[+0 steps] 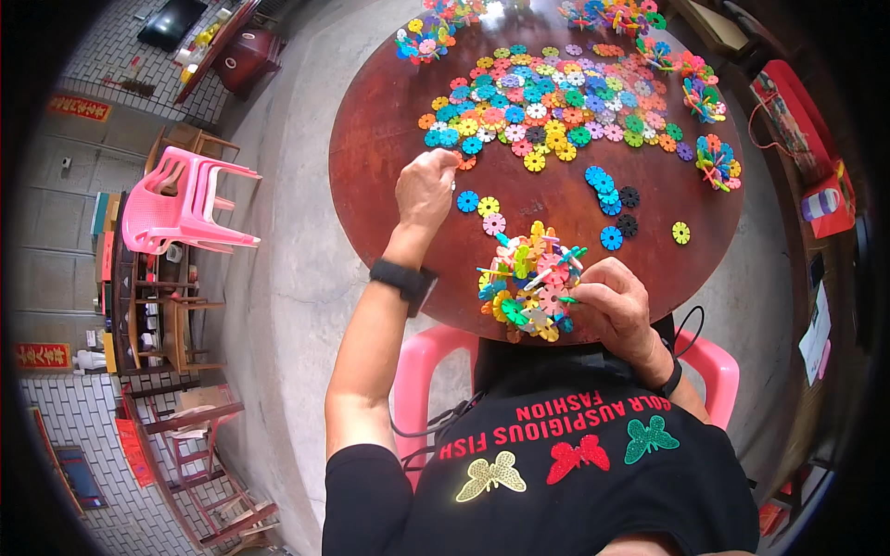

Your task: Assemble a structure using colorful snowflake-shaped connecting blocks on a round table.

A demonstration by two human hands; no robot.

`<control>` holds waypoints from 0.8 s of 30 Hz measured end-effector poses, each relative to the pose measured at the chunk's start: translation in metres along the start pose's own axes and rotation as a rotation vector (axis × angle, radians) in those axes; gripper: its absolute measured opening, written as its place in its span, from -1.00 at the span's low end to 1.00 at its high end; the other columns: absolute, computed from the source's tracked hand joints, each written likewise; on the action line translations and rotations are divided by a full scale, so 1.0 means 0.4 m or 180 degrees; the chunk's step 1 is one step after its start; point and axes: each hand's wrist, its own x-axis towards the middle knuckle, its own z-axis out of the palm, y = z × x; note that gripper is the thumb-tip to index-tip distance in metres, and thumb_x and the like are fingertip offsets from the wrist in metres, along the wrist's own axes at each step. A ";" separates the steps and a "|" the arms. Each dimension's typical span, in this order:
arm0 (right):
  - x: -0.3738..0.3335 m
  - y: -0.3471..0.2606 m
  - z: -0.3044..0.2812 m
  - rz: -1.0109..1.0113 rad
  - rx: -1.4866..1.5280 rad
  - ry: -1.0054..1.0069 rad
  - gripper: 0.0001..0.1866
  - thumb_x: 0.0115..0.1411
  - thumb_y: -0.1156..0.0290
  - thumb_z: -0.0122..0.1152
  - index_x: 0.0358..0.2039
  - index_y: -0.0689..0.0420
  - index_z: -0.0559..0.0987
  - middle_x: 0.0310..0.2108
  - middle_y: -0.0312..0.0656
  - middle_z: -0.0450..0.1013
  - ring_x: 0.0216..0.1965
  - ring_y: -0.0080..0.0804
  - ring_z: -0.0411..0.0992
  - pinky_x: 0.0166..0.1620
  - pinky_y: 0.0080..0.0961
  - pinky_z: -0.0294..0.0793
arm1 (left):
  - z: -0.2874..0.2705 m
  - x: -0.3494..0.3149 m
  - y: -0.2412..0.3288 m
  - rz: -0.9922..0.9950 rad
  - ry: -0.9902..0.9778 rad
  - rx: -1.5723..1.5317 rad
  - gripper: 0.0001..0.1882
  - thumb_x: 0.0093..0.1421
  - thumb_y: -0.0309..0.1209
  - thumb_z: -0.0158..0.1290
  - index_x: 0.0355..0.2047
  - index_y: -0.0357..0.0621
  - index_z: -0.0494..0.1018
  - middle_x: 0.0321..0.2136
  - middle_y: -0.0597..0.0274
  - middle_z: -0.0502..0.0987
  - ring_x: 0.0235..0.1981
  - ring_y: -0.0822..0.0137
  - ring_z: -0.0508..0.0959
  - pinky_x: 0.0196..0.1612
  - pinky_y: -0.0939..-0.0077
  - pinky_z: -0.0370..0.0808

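Right hand (616, 310) grip pinching plastic-disc cluster (530, 283), left hand (425, 188) grip pinching orange disc (465, 162), round table (389, 139)

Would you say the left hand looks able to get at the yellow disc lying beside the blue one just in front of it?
Probably yes: the left hand hovers close beside the yellow disc, with bare tabletop between.

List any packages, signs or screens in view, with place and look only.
Dark flat screen: top left, on the tiled wall, rectangular, black.
Red banner sign: left wall, long, red with gold marks.
Second red sign: lower left wall, rectangular, red and gold.
Red bag: right of the round table, boxy.
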 end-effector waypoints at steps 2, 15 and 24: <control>0.000 0.002 -0.003 0.0020 0.0003 -0.0002 -0.79 -0.06 0.57 0.38 -0.39 0.16 0.54 -0.45 -0.16 0.40 -0.41 -0.20 0.41 -0.32 -0.37 0.46 | 0.032 0.030 -0.016 -0.0112 -0.0026 0.0318 -0.87 0.14 -0.38 0.13 -0.30 -0.04 0.61 -0.32 0.12 0.62 -0.26 0.15 0.62 -0.17 0.28 0.54; 0.012 0.013 -0.013 0.0432 0.0271 0.0206 -0.84 0.01 0.61 0.34 -0.39 0.21 0.53 -0.46 -0.13 0.39 -0.44 -0.24 0.43 -0.39 -0.44 0.42 | 0.056 0.053 -0.105 -0.0457 -0.0154 0.0286 -0.81 0.05 -0.27 0.23 -0.35 -0.03 0.62 -0.38 0.12 0.60 -0.29 0.06 0.62 -0.16 0.19 0.54; 0.003 0.010 -0.017 0.0476 0.0320 0.0253 -0.85 0.04 0.63 0.31 -0.36 0.23 0.53 -0.41 -0.15 0.39 -0.39 -0.28 0.44 -0.33 -0.46 0.45 | -0.135 -0.153 0.209 0.0594 -0.0015 -0.1729 -0.90 0.05 -0.54 0.26 -0.38 -0.19 0.60 -0.45 0.24 0.57 -0.43 0.40 0.57 -0.39 0.54 0.47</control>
